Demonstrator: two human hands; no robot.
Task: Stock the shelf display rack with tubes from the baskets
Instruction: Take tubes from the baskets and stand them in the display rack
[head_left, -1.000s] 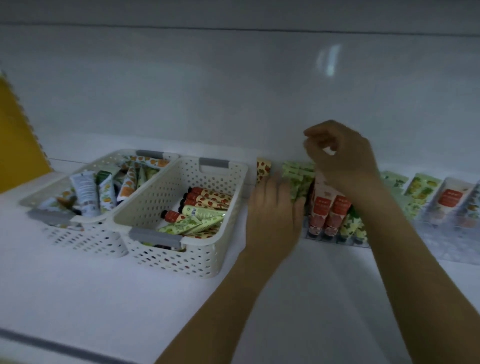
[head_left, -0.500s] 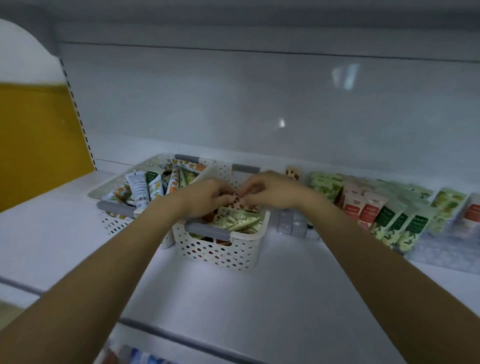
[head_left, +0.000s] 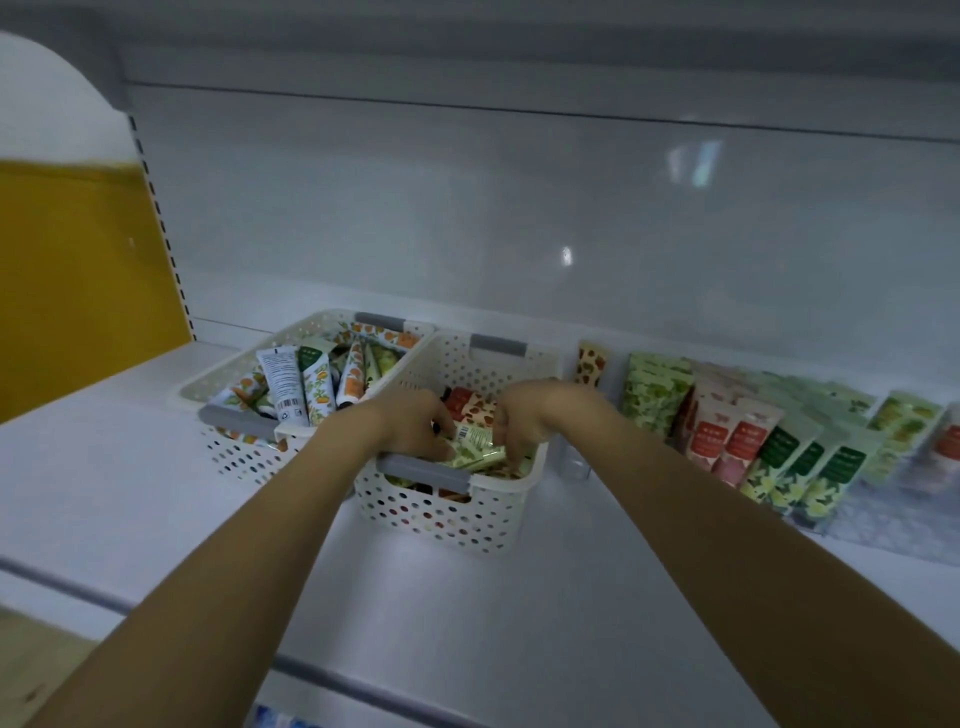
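Observation:
Two white perforated baskets stand side by side on the shelf. Both my hands reach into the right basket (head_left: 498, 488). My left hand (head_left: 415, 426) and my right hand (head_left: 524, 415) have their fingers curled round the ends of a light green tube (head_left: 472, 447) lying on top of red and green tubes. The left basket (head_left: 228, 374) holds white and orange-patterned tubes (head_left: 291, 384). The clear display rack (head_left: 883, 525) to the right carries rows of green and red tubes (head_left: 727, 441); one brown-spotted tube (head_left: 592, 364) stands alone at its left end.
A yellow side panel (head_left: 78, 286) closes the shelf on the left. The white back wall (head_left: 519, 234) rises just behind the baskets and rack. The shelf's front edge (head_left: 156, 608) runs below my forearms, with bare shelf surface in front of the baskets.
My hands left the rack's tubes and came together in the right basket. Over the last half second they sank lower among the tubes and closed on the green one.

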